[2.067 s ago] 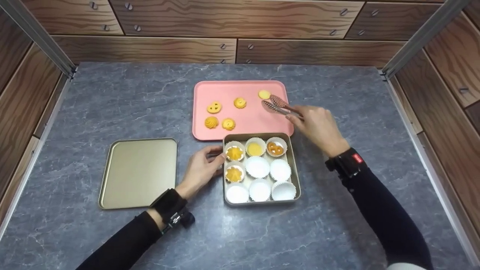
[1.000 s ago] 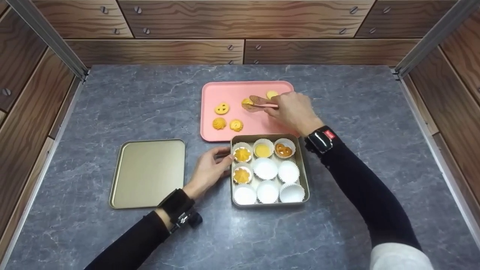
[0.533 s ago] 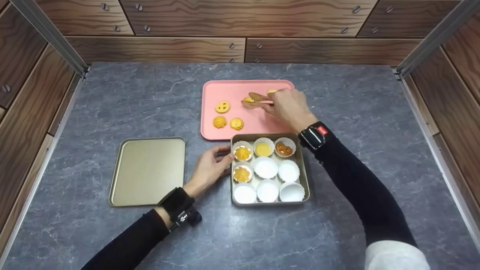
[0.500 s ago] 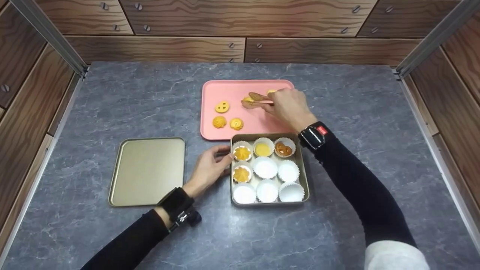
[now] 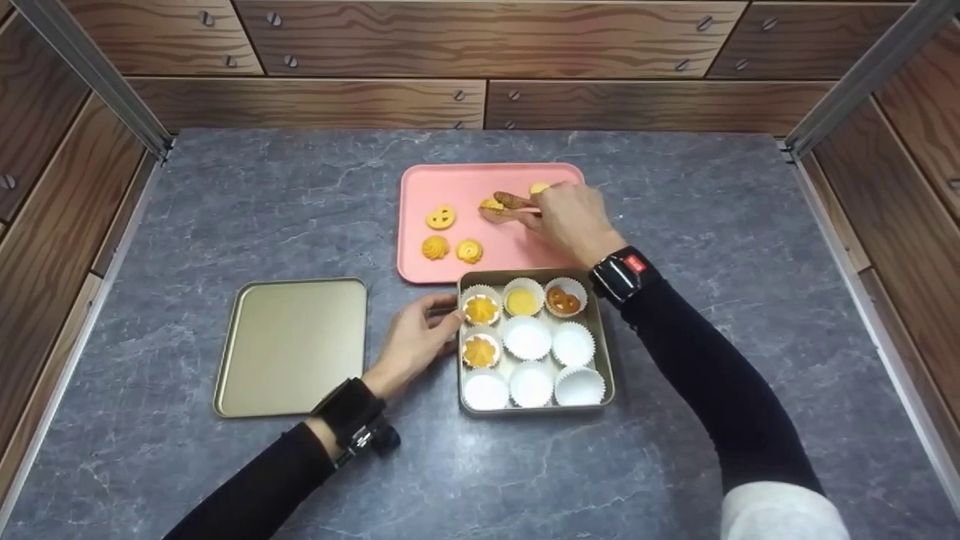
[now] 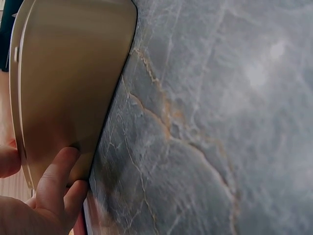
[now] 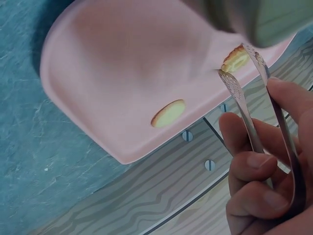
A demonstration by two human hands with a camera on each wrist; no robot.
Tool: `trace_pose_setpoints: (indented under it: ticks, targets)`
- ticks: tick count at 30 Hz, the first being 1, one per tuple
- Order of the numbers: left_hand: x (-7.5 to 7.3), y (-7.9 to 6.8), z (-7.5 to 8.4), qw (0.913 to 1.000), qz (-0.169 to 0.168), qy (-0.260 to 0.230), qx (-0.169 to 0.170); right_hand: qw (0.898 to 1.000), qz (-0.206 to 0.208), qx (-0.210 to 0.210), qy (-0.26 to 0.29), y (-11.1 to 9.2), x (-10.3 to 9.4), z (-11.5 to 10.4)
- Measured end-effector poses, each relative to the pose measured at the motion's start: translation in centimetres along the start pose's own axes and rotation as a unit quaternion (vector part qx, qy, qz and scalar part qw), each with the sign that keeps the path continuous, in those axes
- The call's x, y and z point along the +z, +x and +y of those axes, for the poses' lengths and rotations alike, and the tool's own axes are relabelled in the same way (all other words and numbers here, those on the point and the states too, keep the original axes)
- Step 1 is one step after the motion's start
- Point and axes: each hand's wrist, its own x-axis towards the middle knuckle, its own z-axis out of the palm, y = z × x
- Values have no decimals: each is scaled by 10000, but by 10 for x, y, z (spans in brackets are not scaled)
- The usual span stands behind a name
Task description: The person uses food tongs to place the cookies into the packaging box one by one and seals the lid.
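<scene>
My right hand (image 5: pixel 576 217) grips metal tongs (image 5: pixel 517 202) with perforated tips over the pink tray (image 5: pixel 510 251). The tips stand on either side of a ring-shaped cookie (image 7: pixel 235 59); whether they press it is hard to tell. My left hand (image 5: pixel 412 335) rests at the left wall of an open square tin (image 5: pixel 609 360), fingertips on its outside and thumb at the rim. Inside the tin, white paper cups (image 5: pixel 527 337) stand in rows. Several hold cookies: two star-shaped cookies (image 5: pixel 481 309), a round yellow cookie (image 5: pixel 521 301) and a pretzel-shaped cookie (image 5: pixel 562 301); the other cups show white inside.
On the tray also lie a pretzel-shaped cookie with holes (image 5: pixel 441 217), a swirl cookie (image 5: pixel 435 247), another ring cookie (image 5: pixel 469 250) and a round flat cookie (image 7: pixel 168 113). The gold lid (image 5: pixel 292 345) lies left of the tin. Wood-patterned panels (image 5: pixel 360 37) enclose the table.
My right hand has moved left with the tongs, from beside the round flat cookie to the ring-shaped cookie, and has stayed there over the last second. The left hand remains at the tin.
</scene>
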Motion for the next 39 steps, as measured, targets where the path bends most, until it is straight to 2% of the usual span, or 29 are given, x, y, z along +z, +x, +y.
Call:
trace_pose_setpoints:
  ticks: [9, 15, 24, 35, 39]
  targets:
    - [-1, 1, 1, 9999, -72, -58, 56, 9997, 40, -237, 59, -3, 1, 6]
    - [-4, 2, 3, 9999, -69, -20, 143, 9986, 401, -333, 127, -11, -5, 13]
    - [-2, 0, 0, 9999, -131, -3, 87, 9993, 192, -274, 173, -24, -4, 22]
    - [-2, 0, 0, 9998, -134, 38, 145, 9968, 627, -473, 174, -47, -9, 26]
    - [-1, 0, -1, 9998, -139, -93, 131, 9951, 747, -589, 271, -57, -12, 26]
